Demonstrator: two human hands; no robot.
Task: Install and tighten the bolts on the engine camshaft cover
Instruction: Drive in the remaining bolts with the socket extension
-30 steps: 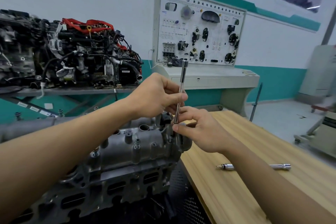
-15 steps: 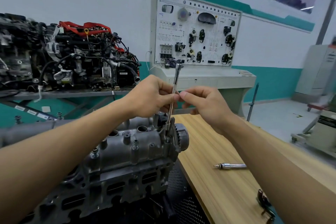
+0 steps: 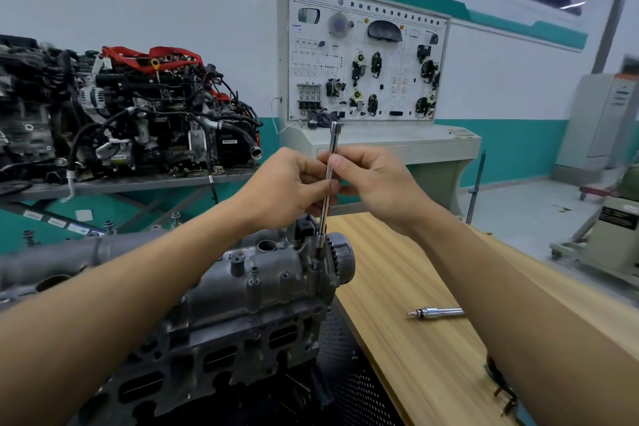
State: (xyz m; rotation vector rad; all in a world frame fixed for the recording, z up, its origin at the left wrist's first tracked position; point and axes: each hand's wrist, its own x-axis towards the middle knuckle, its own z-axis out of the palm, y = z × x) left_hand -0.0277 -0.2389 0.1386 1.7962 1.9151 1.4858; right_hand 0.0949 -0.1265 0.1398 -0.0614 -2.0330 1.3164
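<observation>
I hold a long, thin, shiny metal rod (image 3: 334, 138) with both hands. It stands almost straight up, leaning a little at the top. My left hand (image 3: 290, 187) has its fingers curled, and it pinches the middle of the rod. My right hand (image 3: 377, 180) pinches the rod too, a bit higher, with my thumb and fingertips, and the other fingers are bent. The two hands are just beside each other.

The bottom end of the rod sits on the right end of the grey, bumpy metal engine cover (image 3: 262, 273), close to a little toothed wheel (image 3: 340, 252). I cannot see the bolt under the rod's tip.

To the right is a light wooden table (image 3: 415, 373). A short silver tool (image 3: 437, 312) lies flat on it, well apart from my hands. Behind, a big black engine with red parts (image 3: 155, 107) sits on a shelf, near a white board with car parts on it (image 3: 366, 59).
</observation>
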